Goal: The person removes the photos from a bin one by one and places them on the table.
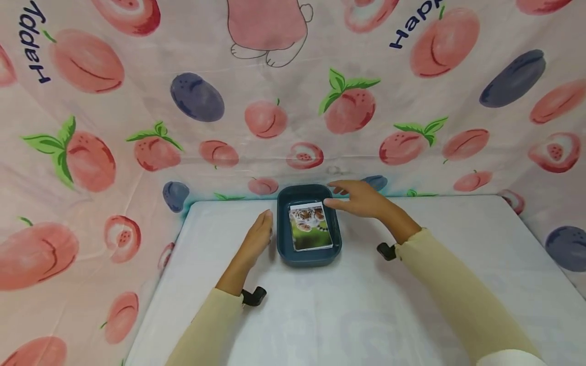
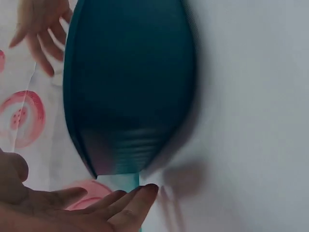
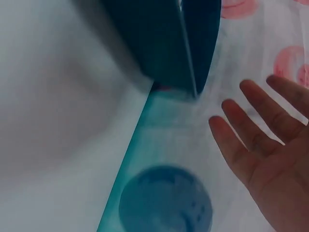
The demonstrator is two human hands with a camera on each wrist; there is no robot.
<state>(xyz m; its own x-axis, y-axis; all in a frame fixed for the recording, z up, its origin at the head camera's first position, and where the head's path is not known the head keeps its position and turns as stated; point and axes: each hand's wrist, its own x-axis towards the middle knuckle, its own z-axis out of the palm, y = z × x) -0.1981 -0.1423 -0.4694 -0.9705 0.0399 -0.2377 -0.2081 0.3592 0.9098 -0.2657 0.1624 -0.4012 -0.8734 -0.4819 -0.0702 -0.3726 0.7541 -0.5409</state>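
A dark teal rectangular tray [image 1: 309, 258] with raised walls stands at the far side of the white table in the head view. Inside it lies a stack of picture cards [image 1: 312, 235], the top one showing a tiger on green. My left hand [image 1: 259, 235] is just left of the tray, its fingers extended and apart from the wall. Over on the other side, my right hand [image 1: 359, 199] hovers by the tray's upper right corner, fingers spread. The tray's outer wall [image 2: 130, 72] fills much of the left wrist view; in the right wrist view the right hand [image 3: 270, 145] holds nothing.
The white table [image 1: 320, 315] reaches back to a pink cloth [image 1: 265, 91] printed with peaches and blue fruit, hanging behind and at both sides. The tray's far end is close to that cloth. A black camera mount [image 1: 254, 296] sits on the left wrist, another [image 1: 386, 251] on the right.
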